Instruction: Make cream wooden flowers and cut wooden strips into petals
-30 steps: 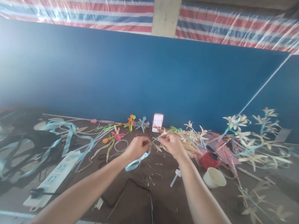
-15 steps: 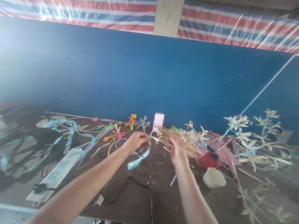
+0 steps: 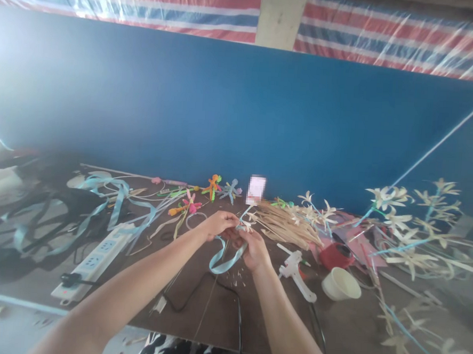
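My left hand (image 3: 220,225) is closed in a pinch on a thin flower stem (image 3: 245,213) wrapped in pale blue. Small cream flowers (image 3: 248,226) stand out from it just past my fingertips. A light-blue satin ribbon (image 3: 226,266) hangs in a loop below both hands. Close beside the left, my right hand (image 3: 253,249) is pinched, with the ribbon's other side running up to its fingers. The exact grip of the fingertips is partly hidden.
Right of my forearm lies a white glue gun (image 3: 295,272), beside a cream cup (image 3: 341,284) and a red container (image 3: 336,255). Dried strips (image 3: 287,226) lie behind. A power strip (image 3: 93,261) is at left, and finished flower sprays (image 3: 412,246) stand at right.
My right hand has come left from near the dried strips to meet my left hand. The glue gun now shows beside my forearm. The view has shifted slightly.
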### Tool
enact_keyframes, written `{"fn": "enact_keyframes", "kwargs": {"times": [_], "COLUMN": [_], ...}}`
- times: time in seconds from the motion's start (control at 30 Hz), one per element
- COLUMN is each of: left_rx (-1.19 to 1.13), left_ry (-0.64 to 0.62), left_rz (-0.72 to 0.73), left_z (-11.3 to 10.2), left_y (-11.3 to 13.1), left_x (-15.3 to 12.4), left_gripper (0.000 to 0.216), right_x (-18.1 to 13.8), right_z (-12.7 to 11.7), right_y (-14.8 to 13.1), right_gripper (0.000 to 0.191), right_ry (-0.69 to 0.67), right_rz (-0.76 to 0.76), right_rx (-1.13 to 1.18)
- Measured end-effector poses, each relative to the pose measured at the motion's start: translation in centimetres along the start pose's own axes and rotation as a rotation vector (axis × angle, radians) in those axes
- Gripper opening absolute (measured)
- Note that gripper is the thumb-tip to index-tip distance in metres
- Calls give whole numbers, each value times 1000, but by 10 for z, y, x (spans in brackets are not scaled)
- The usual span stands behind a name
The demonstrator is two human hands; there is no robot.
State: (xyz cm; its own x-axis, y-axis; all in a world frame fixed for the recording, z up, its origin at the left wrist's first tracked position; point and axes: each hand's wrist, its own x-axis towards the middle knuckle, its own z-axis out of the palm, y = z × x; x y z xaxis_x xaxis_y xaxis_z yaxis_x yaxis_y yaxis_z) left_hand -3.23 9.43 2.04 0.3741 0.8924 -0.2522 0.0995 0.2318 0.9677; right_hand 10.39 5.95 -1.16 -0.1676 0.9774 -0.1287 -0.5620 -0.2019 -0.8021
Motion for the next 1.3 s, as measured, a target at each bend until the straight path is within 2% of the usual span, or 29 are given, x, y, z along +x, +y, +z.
{"fn": "enact_keyframes", "kwargs": {"times": [0.17, 0.4, 0.57, 0.77, 1.1, 1.3], "left_rx": [-39, -128, -122, -36, -8, -126], "left_ry": [-10, -76, 13, 129, 166, 173], "left_rz": [-33, -51, -49, 64, 124, 87], "left_z": [-1, -7, -4, 5, 5, 3], "left_y": [-5, -13, -16, -22, -30, -37], "left_x": [-3, 0, 1, 0, -8, -17], "left_gripper": [32, 30, 31, 17, 17, 30], "right_x": [5, 10, 13, 17, 19, 19], "right_z": [-11, -15, -14, -12, -5, 3], "right_y": [10, 16, 20, 24, 31, 37], "right_gripper": [14, 19, 22, 23, 18, 16], "right_ry": [15, 43, 73, 128, 182, 224], "right_rz": [61, 62, 44, 14, 52, 61], "right_rx": [-8, -35, -57, -82, -96, -106]}}
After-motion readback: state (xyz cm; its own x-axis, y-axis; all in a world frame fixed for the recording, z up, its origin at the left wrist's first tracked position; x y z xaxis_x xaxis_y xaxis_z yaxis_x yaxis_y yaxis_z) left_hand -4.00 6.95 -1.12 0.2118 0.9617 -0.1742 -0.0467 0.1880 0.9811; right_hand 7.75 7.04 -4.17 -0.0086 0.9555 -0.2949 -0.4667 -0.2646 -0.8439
